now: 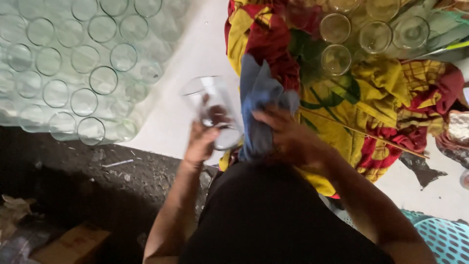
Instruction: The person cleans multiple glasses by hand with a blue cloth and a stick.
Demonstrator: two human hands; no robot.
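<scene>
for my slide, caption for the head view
Left hand holds a glass; right hand grips a blue cloth.

A dense block of clear empty glasses stands mouth-up at the far left on a pale counter. To the right a rumpled yellow, red and green cloth is spread out, with several more upright glasses grouped on its far edge. Near left, the dark rough floor holds a brown cardboard box and crumpled scraps. A turquoise perforated basket sits at the near right corner.
</scene>
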